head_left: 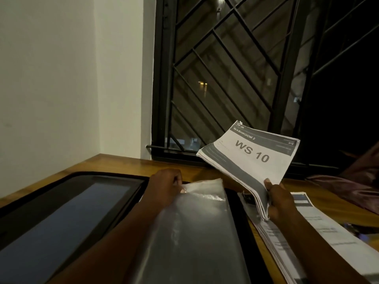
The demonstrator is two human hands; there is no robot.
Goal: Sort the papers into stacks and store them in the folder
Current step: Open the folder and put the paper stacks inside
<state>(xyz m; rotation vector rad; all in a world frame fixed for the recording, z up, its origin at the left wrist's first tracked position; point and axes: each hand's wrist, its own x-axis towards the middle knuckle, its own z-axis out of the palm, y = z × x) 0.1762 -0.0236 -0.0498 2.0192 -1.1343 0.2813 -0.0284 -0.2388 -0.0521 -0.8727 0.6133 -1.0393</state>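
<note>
Holding up a sheaf of printed papers [251, 154], the right hand [280, 201] pinches the near corner of the bundle, thumb on the top sheet and the other fingers curled underneath. The sheaf is raised clear of the desk and tilts away toward the window, its free edges fanning slightly. Its top sheet reads "WS 10" in large letters under a dark band marked "WASHROOM 2".

Just left of it, the left hand [164, 185] grips the far edge of a clear plastic sleeve [194, 232], its fingers curled over the rim. The sleeve belongs to an open black folder [61, 212] that lies flat on the desk; the folder's left cover shows a bluish inner panel with a black border, and the sleeve arches up glossy over the folder's right half.

To the right of the folder, a second stack of papers [266, 238] lies on the desk, partly under the right forearm, with grey printed headers on the top sheets; the small print is too blurred to read.

All of this sits on a wooden desk [123, 165] set in a corner. A white wall [61, 78] stands behind on the left, and a window with a black diagonal metal grille [225, 68] on the right, dark outside. A maroon cloth [359, 185] lies crumpled at the desk's far right edge.
</note>
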